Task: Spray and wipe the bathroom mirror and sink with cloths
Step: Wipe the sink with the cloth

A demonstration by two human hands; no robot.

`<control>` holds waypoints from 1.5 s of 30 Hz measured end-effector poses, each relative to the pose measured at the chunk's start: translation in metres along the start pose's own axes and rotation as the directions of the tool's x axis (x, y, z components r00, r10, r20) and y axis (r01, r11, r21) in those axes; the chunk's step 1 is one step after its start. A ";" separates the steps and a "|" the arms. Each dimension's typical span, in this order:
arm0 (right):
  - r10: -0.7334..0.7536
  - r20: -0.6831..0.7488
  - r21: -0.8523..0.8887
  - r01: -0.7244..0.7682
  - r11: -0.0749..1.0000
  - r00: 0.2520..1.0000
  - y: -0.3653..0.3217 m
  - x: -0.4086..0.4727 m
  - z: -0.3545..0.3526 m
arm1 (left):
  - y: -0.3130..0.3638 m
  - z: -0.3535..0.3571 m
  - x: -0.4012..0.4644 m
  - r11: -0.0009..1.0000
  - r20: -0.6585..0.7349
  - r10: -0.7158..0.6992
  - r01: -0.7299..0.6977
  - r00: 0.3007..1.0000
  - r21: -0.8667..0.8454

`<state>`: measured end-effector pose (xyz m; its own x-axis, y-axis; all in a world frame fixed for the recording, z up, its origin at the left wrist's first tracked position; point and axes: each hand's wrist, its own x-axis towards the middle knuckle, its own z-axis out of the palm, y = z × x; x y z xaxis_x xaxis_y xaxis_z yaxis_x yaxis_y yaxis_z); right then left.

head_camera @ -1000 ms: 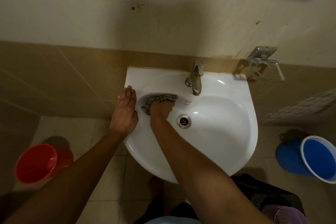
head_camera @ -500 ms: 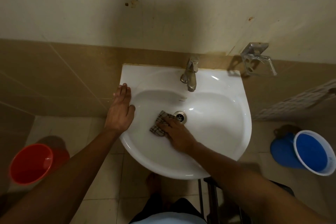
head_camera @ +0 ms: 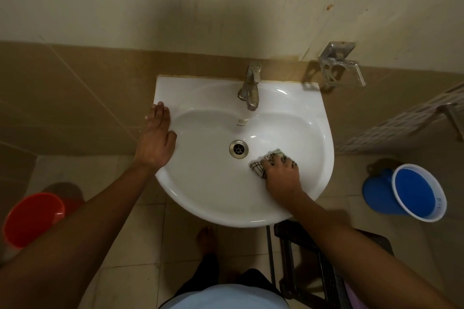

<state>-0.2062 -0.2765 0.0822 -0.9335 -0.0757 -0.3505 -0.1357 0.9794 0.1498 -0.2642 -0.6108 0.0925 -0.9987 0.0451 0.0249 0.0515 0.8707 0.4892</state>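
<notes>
Wiping now right of the drain (head_camera: 238,149), the right hand (head_camera: 281,175) grips one cloth (head_camera: 258,169); before, left. Left hand (head_camera: 157,139) stays flat on one sink (head_camera: 296,98). Two buckets.

Single head-worn wide-angle view looked steeply down from above, close over the sink (head_camera: 175,198), facing the wall (head_camera: 226,7) at 12 o'clock; floor (head_camera: 140,233) at 6 o'clock.

Legible text: none. Sink (head_camera: 288,98), back wall of basin below the tap: small dark maker's mark, too small to read.
</notes>
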 end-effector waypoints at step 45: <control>0.179 0.091 0.886 0.003 -0.464 0.980 0.128 -0.182 -0.049 | 0.316 0.027 -0.150 0.522 0.343 0.062 0.262 0.937 -0.811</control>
<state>-0.0701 -0.1470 0.2108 -0.9087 0.1179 -0.4005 0.3547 -0.2882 -0.8895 -0.0984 -0.3292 0.2198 -0.9328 0.2643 -0.2452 -0.2352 0.0691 0.9695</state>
